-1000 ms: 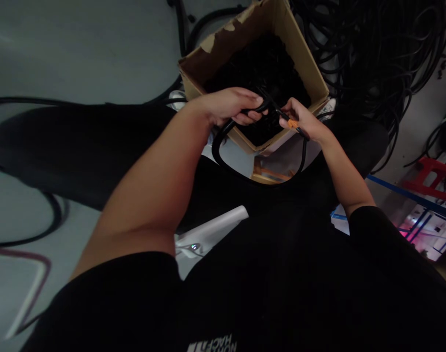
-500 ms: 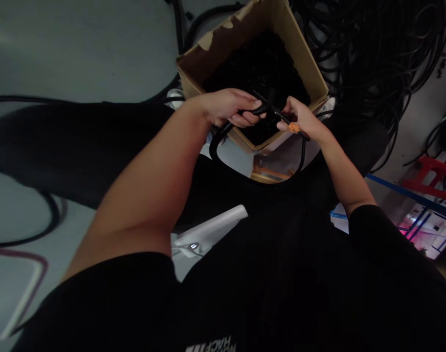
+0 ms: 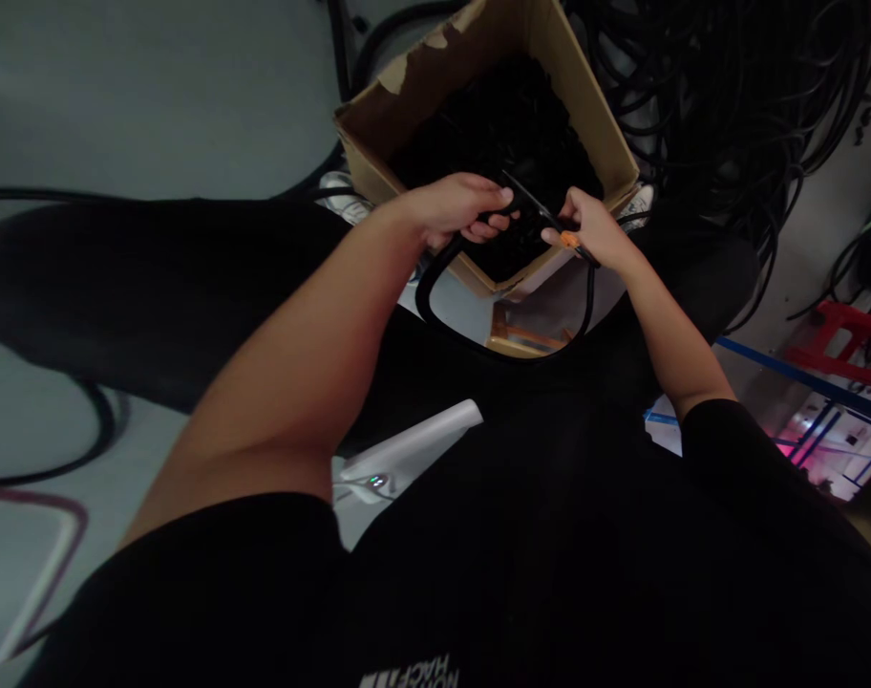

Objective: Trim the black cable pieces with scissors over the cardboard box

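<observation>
My left hand [image 3: 471,205] is closed around a black tube [image 3: 427,291], gripping it over the box. The tube hangs in a loop below both hands and rises again beneath my right wrist. My right hand [image 3: 585,227] is wrapped around scissors [image 3: 570,239] with black and orange handles. Their thin dark blades point up and left, close beside the fingertips of my left hand. Whether the blades touch the tube cannot be made out. Under the hands stands an open cardboard box [image 3: 382,158], holding a heap of small black pieces [image 3: 507,105].
A large tangle of black tubing [image 3: 714,124] lies to the right of the box. More black tube [image 3: 335,57] runs along the floor on the left. A white device [image 3: 414,444] with a small lit display rests by my lap. A red plastic object [image 3: 840,339] stands at the right.
The scissors have shifted slightly left in my right hand's grip. My left hand has turned a little, and the ribbed tube end that showed beyond its fingers is now harder to see.
</observation>
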`<state>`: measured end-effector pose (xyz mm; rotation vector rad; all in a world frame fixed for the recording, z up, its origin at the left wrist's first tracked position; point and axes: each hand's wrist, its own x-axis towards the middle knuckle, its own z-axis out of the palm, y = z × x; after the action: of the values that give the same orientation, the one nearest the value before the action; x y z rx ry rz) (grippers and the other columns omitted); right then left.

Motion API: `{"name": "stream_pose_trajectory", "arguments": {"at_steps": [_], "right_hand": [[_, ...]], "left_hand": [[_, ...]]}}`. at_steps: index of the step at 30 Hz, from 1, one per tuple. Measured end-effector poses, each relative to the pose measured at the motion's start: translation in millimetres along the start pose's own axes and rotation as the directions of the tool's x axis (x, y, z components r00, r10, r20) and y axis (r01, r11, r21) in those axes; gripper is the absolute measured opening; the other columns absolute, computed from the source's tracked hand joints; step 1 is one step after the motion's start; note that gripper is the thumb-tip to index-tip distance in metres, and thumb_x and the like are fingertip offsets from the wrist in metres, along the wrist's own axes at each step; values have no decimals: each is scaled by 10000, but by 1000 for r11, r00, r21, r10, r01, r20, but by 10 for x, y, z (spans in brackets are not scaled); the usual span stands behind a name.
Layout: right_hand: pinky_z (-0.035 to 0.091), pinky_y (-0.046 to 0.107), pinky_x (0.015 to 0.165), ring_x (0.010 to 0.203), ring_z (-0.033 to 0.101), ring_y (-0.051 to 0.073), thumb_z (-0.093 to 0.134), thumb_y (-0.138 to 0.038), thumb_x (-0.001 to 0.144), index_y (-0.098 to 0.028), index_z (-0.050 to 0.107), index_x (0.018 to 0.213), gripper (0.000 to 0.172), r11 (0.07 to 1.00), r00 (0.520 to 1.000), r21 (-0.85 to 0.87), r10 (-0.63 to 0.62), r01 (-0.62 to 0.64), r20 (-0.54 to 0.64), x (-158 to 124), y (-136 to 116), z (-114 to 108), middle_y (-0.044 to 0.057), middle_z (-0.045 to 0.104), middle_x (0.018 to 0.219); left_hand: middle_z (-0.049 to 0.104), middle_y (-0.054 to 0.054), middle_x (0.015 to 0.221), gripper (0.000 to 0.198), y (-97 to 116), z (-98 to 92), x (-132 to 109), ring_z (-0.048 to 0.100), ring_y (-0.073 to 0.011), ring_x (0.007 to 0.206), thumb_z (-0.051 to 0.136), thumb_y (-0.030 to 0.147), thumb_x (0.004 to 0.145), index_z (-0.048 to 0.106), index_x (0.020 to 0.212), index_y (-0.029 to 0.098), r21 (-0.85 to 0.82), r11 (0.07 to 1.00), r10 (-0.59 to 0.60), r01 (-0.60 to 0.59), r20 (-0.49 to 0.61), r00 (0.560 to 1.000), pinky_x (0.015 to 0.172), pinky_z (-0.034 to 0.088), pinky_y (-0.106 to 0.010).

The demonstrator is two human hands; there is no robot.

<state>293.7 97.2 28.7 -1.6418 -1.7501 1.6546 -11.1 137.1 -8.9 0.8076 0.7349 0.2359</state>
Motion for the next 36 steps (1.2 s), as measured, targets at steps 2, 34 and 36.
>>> {"name": "stream_pose_trajectory", "arguments": {"at_steps": [2, 34, 36], "right_hand": [[803, 522, 938, 1069, 777, 303, 1049, -855, 1018, -282, 508, 1161, 801, 1000, 1000, 1, 18, -18, -14, -1, 26, -27, 22, 611, 1047], [784, 354, 793, 911, 785, 198, 955, -954, 1067, -290, 546, 1272, 807, 978, 989, 153, 146, -141, -25, 28, -196, 173, 101, 768, 1308], [767, 337, 770, 897, 766, 185, 931, -978, 1071, -293, 531, 1267, 817, 980, 991, 151, 134, -128, -29, 54, -107, 179, 85, 751, 1293]], "left_hand": [[511, 27, 702, 515, -22, -73, 12, 411, -195, 745, 986, 689, 1171, 715, 1095, 258, -12, 1000, 26, -27, -85, 996, 654, 307, -331], [302, 127, 583, 637, 390, 352, -143, 314, -193, 820, 884, 600, 1220, 370, 1000, 296, 50, 988, 146, -144, -23, 989, 783, 93, -424], [362, 132, 591, 602, 313, 287, -111, 306, -194, 813, 916, 546, 1192, 391, 1029, 301, 76, 984, 168, -160, -114, 979, 782, 86, -431]]}}
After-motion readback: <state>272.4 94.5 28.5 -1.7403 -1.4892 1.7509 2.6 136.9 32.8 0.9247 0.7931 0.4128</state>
